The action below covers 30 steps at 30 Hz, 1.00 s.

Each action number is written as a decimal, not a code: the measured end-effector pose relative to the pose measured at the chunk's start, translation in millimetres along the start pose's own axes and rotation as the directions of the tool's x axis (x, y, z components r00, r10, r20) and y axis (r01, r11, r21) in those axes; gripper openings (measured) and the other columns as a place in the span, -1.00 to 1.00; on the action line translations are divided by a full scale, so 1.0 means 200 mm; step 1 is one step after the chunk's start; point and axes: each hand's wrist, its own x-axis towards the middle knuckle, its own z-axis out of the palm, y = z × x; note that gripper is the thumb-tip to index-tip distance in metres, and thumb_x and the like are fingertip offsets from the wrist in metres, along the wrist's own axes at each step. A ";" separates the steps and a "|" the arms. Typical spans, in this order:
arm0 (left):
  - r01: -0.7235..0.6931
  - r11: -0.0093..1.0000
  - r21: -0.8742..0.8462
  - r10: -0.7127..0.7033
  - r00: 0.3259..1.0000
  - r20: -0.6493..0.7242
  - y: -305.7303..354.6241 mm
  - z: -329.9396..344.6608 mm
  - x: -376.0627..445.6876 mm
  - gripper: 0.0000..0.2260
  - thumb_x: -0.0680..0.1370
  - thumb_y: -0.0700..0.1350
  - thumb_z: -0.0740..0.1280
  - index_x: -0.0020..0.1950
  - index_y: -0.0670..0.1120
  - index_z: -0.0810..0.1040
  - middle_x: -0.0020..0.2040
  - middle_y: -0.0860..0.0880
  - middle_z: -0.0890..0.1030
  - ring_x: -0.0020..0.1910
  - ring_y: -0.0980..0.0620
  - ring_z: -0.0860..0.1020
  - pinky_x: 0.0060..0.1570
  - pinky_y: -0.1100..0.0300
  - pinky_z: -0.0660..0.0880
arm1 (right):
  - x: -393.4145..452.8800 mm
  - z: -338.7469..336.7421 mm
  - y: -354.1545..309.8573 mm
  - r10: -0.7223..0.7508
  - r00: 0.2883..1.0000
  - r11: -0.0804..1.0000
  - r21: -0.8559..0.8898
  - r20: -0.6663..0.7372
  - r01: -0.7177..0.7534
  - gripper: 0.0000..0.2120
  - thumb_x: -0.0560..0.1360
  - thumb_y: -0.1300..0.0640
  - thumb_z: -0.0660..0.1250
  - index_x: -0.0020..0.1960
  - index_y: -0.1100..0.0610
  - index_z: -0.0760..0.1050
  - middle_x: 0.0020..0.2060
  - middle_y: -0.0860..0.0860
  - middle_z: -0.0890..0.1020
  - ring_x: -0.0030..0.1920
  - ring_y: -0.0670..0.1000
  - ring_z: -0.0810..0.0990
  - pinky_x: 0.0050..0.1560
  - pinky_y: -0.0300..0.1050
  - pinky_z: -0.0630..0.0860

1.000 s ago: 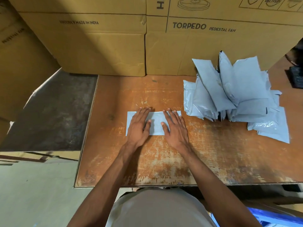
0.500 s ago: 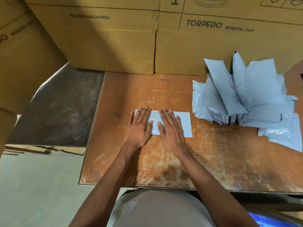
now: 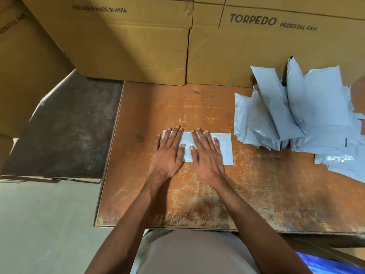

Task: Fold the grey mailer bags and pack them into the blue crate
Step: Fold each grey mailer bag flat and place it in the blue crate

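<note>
A grey mailer bag [image 3: 225, 149], folded into a narrow strip, lies flat in the middle of the worn wooden table [image 3: 266, 190]. My left hand [image 3: 167, 153] presses its left end with straight, spread fingers. My right hand [image 3: 205, 155] presses flat on its middle, right beside the left hand, and the strip's right end shows bare. A loose pile of grey mailer bags [image 3: 308, 115] sits at the table's right side, some leaning upright. A corner of the blue crate [image 3: 325, 264] shows below the table's front edge at the bottom right.
Large cardboard boxes [image 3: 138, 46] stand along the table's back edge and at the left. A dark board [image 3: 65, 131] lies lower, left of the table. Pale floor [image 3: 39, 224] shows at the bottom left.
Both hands have slid left along the folded strip, so more of its right end shows. The camera view has shifted slightly, moving the table and pile rightward in the frame.
</note>
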 end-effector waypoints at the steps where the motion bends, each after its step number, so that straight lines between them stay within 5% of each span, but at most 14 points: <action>1: 0.003 1.000 -0.006 -0.003 1.000 0.006 0.00 -0.01 0.00 -0.49 0.75 0.12 -0.08 0.70 0.03 0.03 0.69 0.08 0.05 0.67 0.08 -0.05 0.63 -0.10 -0.08 | 0.00 0.00 0.00 0.000 1.000 1.000 0.001 0.005 0.000 -0.45 0.74 -0.14 -0.12 0.70 -0.05 -0.01 0.68 -0.08 0.02 0.68 0.00 -0.12 0.65 0.14 -0.07; 8: -0.023 0.996 -0.080 0.026 0.999 0.033 -0.02 -0.03 -0.03 -0.47 0.73 0.16 -0.09 0.69 0.01 0.10 0.68 0.06 0.10 0.67 0.05 0.00 0.63 -0.10 -0.15 | -0.04 -0.06 0.03 -0.039 0.999 0.983 0.177 0.004 0.038 -0.49 0.76 -0.11 -0.05 0.69 -0.05 0.07 0.68 -0.11 0.04 0.67 -0.04 -0.10 0.66 0.09 -0.06; 14: -0.083 0.996 -0.027 0.083 0.997 0.004 0.05 -0.09 0.00 -0.42 0.64 0.05 -0.04 0.67 -0.04 0.16 0.66 -0.02 0.21 0.66 0.01 0.04 0.62 -0.10 -0.12 | -0.10 -0.07 0.13 -0.012 1.000 0.997 0.082 0.011 0.011 -0.45 0.74 -0.16 -0.09 0.69 -0.05 0.03 0.68 -0.07 0.05 0.68 -0.01 -0.10 0.66 0.16 -0.04; 30: -0.066 0.998 -0.017 0.067 0.997 0.035 0.09 0.03 0.02 -0.49 0.74 0.11 -0.10 0.69 0.02 0.08 0.68 0.07 0.10 0.67 0.04 -0.01 0.63 -0.09 -0.05 | -0.10 -0.06 0.13 0.022 0.999 0.998 0.058 -0.033 -0.020 -0.47 0.75 -0.15 -0.06 0.69 -0.06 0.06 0.67 -0.06 0.10 0.67 -0.04 -0.06 0.66 0.10 -0.07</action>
